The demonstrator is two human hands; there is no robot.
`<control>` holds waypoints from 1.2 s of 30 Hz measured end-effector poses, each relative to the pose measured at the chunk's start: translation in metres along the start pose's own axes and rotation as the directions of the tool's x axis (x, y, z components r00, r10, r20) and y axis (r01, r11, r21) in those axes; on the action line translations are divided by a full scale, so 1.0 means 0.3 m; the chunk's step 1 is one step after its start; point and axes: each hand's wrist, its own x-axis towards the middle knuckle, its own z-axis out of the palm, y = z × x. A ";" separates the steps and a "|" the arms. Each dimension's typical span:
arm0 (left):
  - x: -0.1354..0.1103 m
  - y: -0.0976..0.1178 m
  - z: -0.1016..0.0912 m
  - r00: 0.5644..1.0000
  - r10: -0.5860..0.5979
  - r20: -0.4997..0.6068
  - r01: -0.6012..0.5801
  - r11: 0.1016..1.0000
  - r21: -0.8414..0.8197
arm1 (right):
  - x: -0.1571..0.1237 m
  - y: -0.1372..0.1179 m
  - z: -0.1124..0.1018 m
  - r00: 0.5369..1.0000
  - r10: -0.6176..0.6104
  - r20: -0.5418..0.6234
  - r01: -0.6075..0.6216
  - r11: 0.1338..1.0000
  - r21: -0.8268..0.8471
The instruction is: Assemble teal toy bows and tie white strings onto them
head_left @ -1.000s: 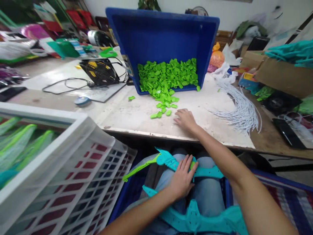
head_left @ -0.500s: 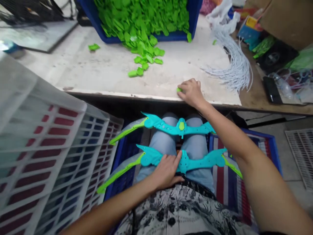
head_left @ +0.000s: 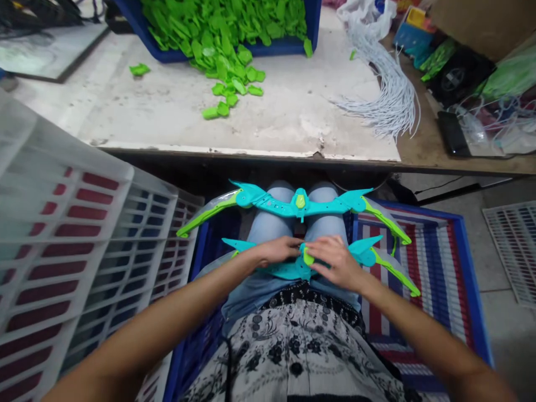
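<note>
Two teal-and-green toy bows lie across my lap, one in front of the other. The far toy bow (head_left: 324, 208) has a green piece set in its middle. On the near toy bow (head_left: 288, 272), my left hand (head_left: 277, 251) is closed around the part just left of the centre. With pinched fingers, my right hand (head_left: 337, 262) holds a small green plastic piece (head_left: 308, 257) against the bow's middle. My fingers partly cover the near bow's centre, so how the piece sits there is hidden.
A blue bin (head_left: 167, 54) of green pieces (head_left: 234, 28) stands on the white tabletop (head_left: 167, 123), some pieces spilled out. White cords (head_left: 393, 100) lie at right. A white crate (head_left: 104, 223) is at my left, a striped blue-rimmed container (head_left: 444, 262) at my right.
My right hand has come down from the table edge to the near bow with the green piece. My left hand has shifted on that bow, and the view has tilted down slightly.
</note>
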 end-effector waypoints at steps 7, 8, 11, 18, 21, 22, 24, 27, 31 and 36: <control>0.004 0.005 0.000 0.995 -0.055 0.078 0.077 0.949 -0.305 | -0.101 -0.036 0.132 0.993 0.067 -0.099 -0.075 0.994 -0.076; 0.002 0.003 -0.002 0.996 -0.050 0.077 0.070 0.953 -0.295 | -0.098 -0.036 0.134 0.993 0.067 -0.095 -0.075 0.994 -0.080; 0.000 -0.006 -0.004 0.997 -0.013 0.081 0.033 0.968 -0.247 | -0.101 -0.040 0.134 0.995 0.081 -0.056 -0.086 0.992 -0.094; 0.015 -0.035 0.028 0.997 0.052 -0.055 -0.056 0.996 -0.067 | -0.103 -0.043 0.174 0.923 0.313 -0.223 -0.325 0.945 -0.019; 0.019 -0.048 0.042 0.988 0.116 -0.106 -0.104 0.989 0.109 | -0.089 -0.043 0.185 0.893 0.413 -0.179 -0.415 0.909 0.027; 0.018 -0.050 0.046 0.980 0.144 -0.133 -0.119 0.976 0.184 | -0.086 -0.044 0.187 0.898 0.416 -0.140 -0.419 0.908 0.008; 0.016 -0.050 0.052 0.964 0.184 -0.190 -0.119 0.943 0.311 | -0.083 -0.044 0.187 0.914 0.398 -0.084 -0.402 0.915 -0.043; 0.002 -0.043 0.066 0.957 0.183 -0.223 -0.086 0.920 0.382 | -0.081 -0.031 0.176 0.931 0.359 -0.067 -0.364 0.927 -0.092; -0.047 -0.047 0.129 0.881 0.273 -0.387 -0.016 0.833 0.553 | -0.002 0.017 0.093 0.960 0.259 0.103 -0.246 0.961 -0.125; -0.108 -0.104 0.237 0.831 0.415 -0.371 0.038 0.623 0.781 | 0.418 0.039 -0.046 1.000 -0.028 0.009 0.030 0.983 -0.182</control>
